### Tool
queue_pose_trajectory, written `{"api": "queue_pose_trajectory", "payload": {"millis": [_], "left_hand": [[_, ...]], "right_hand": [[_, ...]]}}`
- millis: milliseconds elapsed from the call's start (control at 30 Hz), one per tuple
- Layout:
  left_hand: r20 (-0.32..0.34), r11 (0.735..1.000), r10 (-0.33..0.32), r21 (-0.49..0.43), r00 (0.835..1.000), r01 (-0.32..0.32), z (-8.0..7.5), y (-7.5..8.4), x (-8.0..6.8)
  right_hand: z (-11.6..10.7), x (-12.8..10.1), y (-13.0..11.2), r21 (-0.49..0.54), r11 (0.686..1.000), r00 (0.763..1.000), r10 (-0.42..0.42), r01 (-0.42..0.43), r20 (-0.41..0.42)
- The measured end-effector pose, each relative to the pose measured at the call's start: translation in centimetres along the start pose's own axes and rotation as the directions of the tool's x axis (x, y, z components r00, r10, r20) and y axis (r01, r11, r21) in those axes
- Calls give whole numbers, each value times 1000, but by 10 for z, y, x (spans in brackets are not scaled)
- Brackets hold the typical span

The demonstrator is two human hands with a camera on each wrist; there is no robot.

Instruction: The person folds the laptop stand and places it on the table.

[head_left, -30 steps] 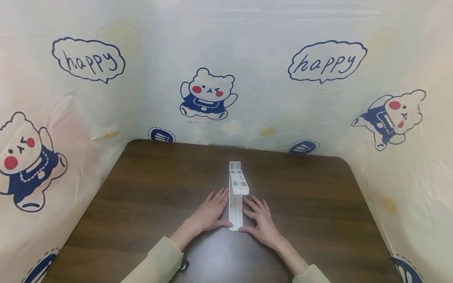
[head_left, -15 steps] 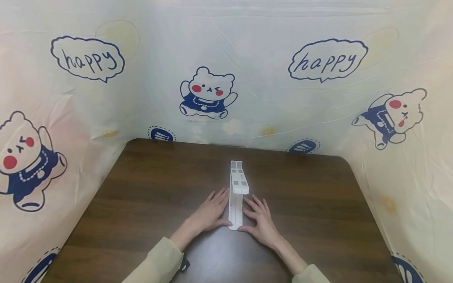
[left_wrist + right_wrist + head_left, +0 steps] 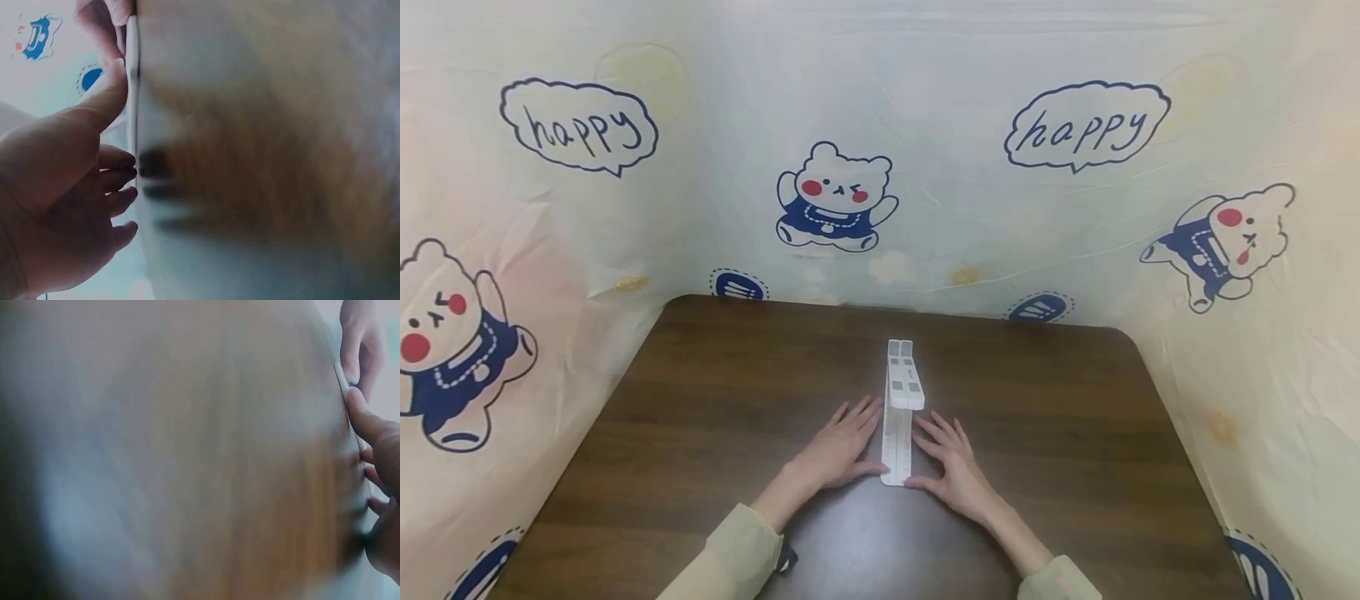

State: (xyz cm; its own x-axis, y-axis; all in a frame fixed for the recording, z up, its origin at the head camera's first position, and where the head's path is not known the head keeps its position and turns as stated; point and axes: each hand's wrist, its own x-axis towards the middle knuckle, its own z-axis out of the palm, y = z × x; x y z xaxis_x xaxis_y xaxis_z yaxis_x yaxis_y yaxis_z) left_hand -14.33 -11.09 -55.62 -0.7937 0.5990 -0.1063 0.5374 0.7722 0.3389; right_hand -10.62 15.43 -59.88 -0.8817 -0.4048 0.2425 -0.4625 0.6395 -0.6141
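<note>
A narrow white folding stand (image 3: 899, 417) lies on the dark wooden table (image 3: 715, 417), its long base pointing away from me and a shorter upper piece raised at the far end. My left hand (image 3: 838, 450) lies flat on the table against the left side of the base, fingers straight, thumb touching its near corner. My right hand (image 3: 951, 462) lies flat against the right side in the same way. In the left wrist view the left hand (image 3: 75, 187) sits beside the thin white edge (image 3: 132, 94). The right wrist view shows the right hand (image 3: 375, 462) at a blurred surface.
A plastic sheet printed with cartoon bears (image 3: 835, 196) and "happy" speech bubbles (image 3: 1086, 125) walls the table at the back and on both sides. Pale sleeves (image 3: 730, 558) cover both forearms. Bare tabletop lies to the left and right of the hands.
Hands and stand stay where they were. The head view has shifted very slightly to the left.
</note>
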Motion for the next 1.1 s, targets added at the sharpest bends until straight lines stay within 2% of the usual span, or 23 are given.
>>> {"api": "queue_pose_trajectory", "payload": {"millis": [133, 233, 333, 433, 500, 567, 633, 767, 933, 1100], "left_hand": [[-85, 999, -39, -31, 996, 36, -12, -5, 0], [-192, 998, -11, -62, 981, 0, -27, -5, 5], [-311, 994, 76, -46, 947, -95, -39, 0, 9], [-409, 985, 166, 19, 897, -173, -47, 5, 12], [-447, 979, 201, 64, 872, -193, -50, 7, 14], [-465, 975, 222, 98, 857, -199, -53, 9, 17], [-463, 972, 236, 116, 854, -205, -56, 10, 20], [-449, 970, 241, 117, 860, -211, -62, 11, 26], [-442, 975, 221, 105, 869, -195, -72, 10, 34], [-450, 979, 202, 58, 870, -197, -81, 8, 44]], "right_hand": [[-21, 8, 0, -6, 1000, 999, 12, -12, -47], [-43, 22, -3, -18, 1000, 991, -24, 22, -133], [-62, 36, -10, -41, 995, 976, -98, 92, -192], [-74, 47, -21, -70, 985, 965, -167, 156, -201], [-78, 53, -27, -98, 976, 960, -208, 192, -190], [-80, 60, -31, -131, 967, 954, -240, 219, -180], [-81, 65, -33, -156, 959, 948, -264, 238, -178], [-85, 74, -35, -186, 948, 941, -291, 258, -176], [-90, 86, -35, -200, 938, 932, -319, 284, -172], [-93, 99, -33, -198, 935, 923, -332, 294, -197]]}}
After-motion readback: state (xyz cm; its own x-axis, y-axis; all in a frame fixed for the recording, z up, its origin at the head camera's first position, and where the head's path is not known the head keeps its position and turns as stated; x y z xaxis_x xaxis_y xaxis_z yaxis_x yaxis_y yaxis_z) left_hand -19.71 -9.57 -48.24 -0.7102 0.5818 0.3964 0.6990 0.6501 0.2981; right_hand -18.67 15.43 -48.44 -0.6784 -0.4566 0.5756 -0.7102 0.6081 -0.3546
